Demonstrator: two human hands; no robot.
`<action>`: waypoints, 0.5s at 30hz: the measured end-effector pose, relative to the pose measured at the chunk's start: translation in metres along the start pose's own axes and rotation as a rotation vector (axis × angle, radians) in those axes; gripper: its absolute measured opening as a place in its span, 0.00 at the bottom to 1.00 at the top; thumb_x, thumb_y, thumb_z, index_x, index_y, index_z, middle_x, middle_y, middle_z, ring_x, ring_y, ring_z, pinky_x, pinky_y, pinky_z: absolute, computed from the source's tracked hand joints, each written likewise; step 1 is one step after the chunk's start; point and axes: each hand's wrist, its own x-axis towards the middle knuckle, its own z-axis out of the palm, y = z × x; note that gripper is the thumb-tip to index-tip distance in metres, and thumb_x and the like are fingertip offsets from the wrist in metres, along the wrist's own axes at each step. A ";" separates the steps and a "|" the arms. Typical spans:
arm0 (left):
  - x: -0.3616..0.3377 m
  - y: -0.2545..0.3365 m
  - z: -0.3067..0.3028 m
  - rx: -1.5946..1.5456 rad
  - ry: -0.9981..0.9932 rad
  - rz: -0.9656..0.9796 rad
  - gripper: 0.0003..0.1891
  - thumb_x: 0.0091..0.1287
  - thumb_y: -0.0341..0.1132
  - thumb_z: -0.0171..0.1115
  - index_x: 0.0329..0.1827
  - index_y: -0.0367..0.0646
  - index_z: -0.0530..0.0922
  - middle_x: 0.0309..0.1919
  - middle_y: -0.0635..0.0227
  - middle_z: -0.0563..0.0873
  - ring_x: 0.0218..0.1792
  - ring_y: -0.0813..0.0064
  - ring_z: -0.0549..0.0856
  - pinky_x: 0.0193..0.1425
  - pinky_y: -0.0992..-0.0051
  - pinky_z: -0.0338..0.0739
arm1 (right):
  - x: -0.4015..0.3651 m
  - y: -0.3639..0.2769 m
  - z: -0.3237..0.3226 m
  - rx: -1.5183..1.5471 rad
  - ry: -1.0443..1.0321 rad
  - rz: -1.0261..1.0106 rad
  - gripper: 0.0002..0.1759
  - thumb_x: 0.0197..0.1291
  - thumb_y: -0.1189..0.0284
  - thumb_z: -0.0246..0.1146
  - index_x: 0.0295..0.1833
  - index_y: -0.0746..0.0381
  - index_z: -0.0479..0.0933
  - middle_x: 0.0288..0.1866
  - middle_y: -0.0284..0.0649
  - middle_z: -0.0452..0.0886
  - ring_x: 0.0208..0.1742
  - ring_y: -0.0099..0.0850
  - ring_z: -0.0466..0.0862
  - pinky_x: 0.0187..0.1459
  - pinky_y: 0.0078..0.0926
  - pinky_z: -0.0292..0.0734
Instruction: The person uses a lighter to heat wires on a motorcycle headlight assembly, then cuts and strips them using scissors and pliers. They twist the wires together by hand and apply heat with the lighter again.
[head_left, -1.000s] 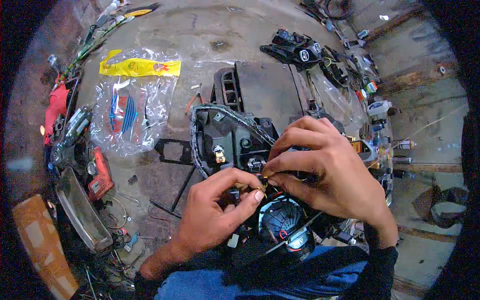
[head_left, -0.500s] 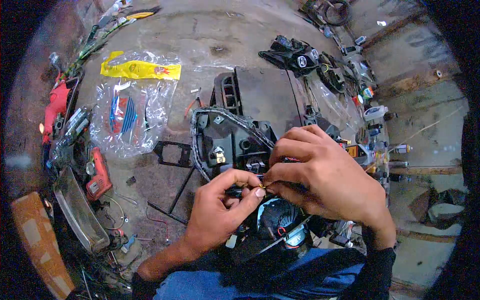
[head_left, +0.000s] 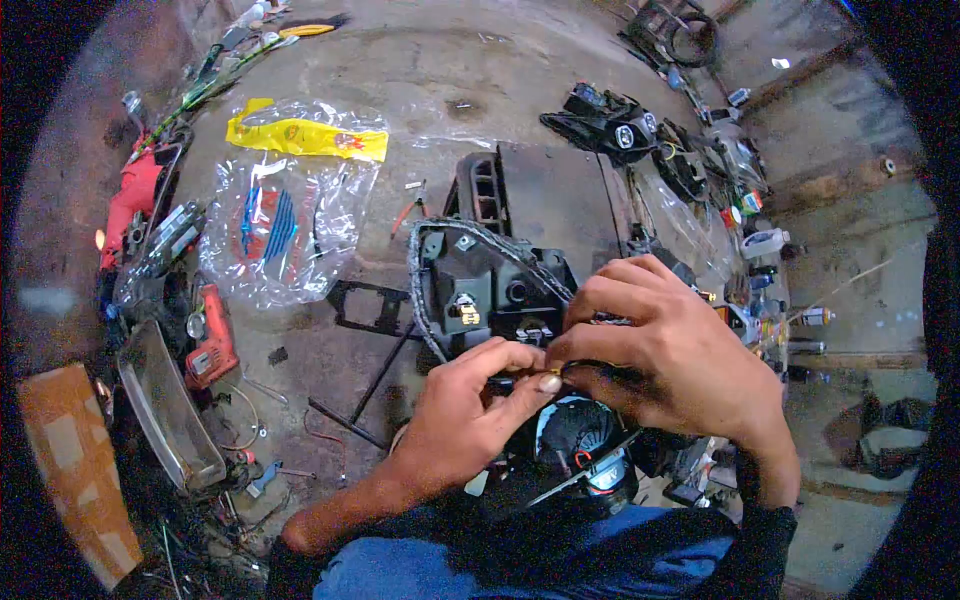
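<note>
My left hand [head_left: 470, 405] pinches a tiny brass-coloured piece [head_left: 556, 372] between thumb and forefinger. Close against it, my right hand [head_left: 660, 350] has its fingers closed on what looks like a thin dark wire [head_left: 588, 364], mostly hidden by those fingers. Just beyond both hands lies a black plastic lamp housing [head_left: 480, 275] with a grey sealant bead along its rim and a brass-coloured fitting [head_left: 467, 310] inside. Below the hands, near my knees, is a round black part with a pale blue edge [head_left: 580, 435].
A red power drill [head_left: 212, 345] and a clear-fronted cover [head_left: 165, 410] lie at left. Behind them is a plastic bag with a yellow band [head_left: 310, 136]. A dark flat panel [head_left: 560, 195] and a black headlight assembly [head_left: 605, 125] are farther back. Bottles [head_left: 765, 243] line the right.
The whole view has shifted, so everything appears slightly farther right. Both hands stay together at the small brass-coloured piece, their grip little changed.
</note>
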 end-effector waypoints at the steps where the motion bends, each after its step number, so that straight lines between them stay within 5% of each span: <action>1: 0.000 -0.001 0.000 0.032 0.010 0.049 0.13 0.80 0.37 0.73 0.56 0.36 0.87 0.46 0.68 0.89 0.46 0.81 0.85 0.50 0.75 0.81 | 0.000 0.000 -0.002 -0.012 -0.014 -0.012 0.13 0.58 0.68 0.76 0.48 0.57 0.86 0.46 0.39 0.80 0.55 0.43 0.83 0.58 0.44 0.77; 3: 0.002 -0.005 0.001 0.090 0.022 0.148 0.13 0.81 0.37 0.72 0.57 0.36 0.87 0.42 0.67 0.89 0.37 0.84 0.82 0.40 0.77 0.78 | 0.002 -0.001 -0.006 -0.026 -0.046 -0.013 0.15 0.56 0.69 0.76 0.49 0.56 0.85 0.47 0.40 0.80 0.56 0.44 0.83 0.59 0.45 0.77; 15: 0.014 -0.010 -0.006 -0.023 -0.094 0.083 0.15 0.76 0.37 0.75 0.57 0.36 0.88 0.41 0.65 0.94 0.41 0.84 0.86 0.48 0.71 0.84 | 0.023 0.011 -0.011 0.077 -0.230 -0.071 0.17 0.51 0.69 0.77 0.46 0.58 0.82 0.48 0.42 0.80 0.59 0.48 0.82 0.60 0.49 0.78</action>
